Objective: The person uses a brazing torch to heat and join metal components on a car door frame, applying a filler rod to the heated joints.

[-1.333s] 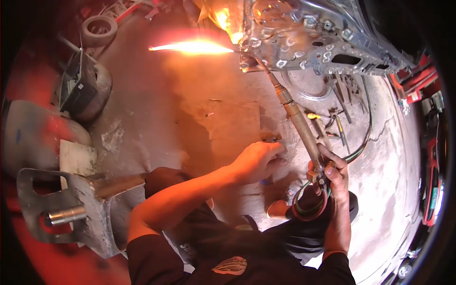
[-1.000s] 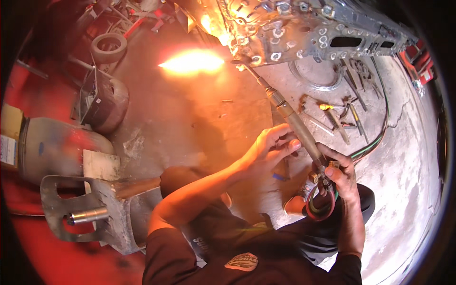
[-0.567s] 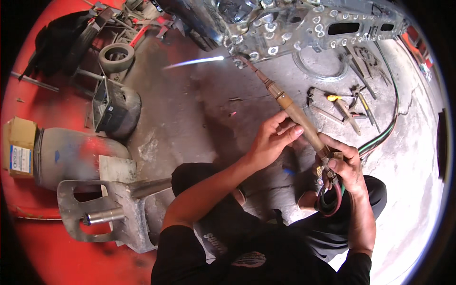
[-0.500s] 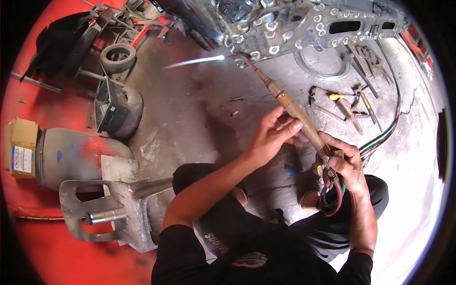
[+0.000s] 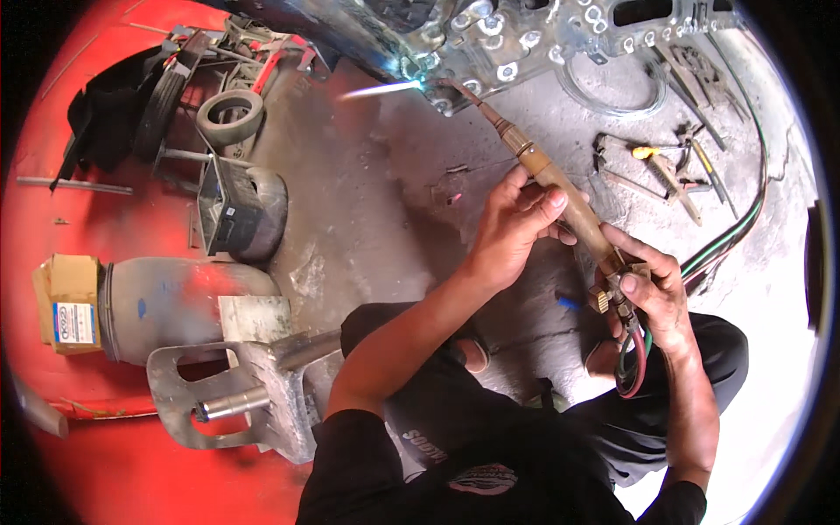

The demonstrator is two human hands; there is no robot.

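A brass-coloured gas torch is lit and slants up to the left. From its nozzle a white-blue flame streams left along the lower corner of a bare metal car panel dotted with spot-weld marks. The metal glows blue-white at the flame's base. My left hand wraps round the middle of the handle, thumb on top. Farther back, my right hand grips the rear end beside the brass valve knob; some of its fingers are hidden. Red and green hoses loop down from the torch's end.
Hoses run up the right side. Hand tools and coiled wire lie on the concrete. Leftward are a tyre, a black case, a grey cylinder, a cardboard box and a plastic chair.
The view has shifted, so most things sit farther right and lower. The flame's base now lies against the panel's corner, which glows brighter. Both hands keep their hold on the torch.
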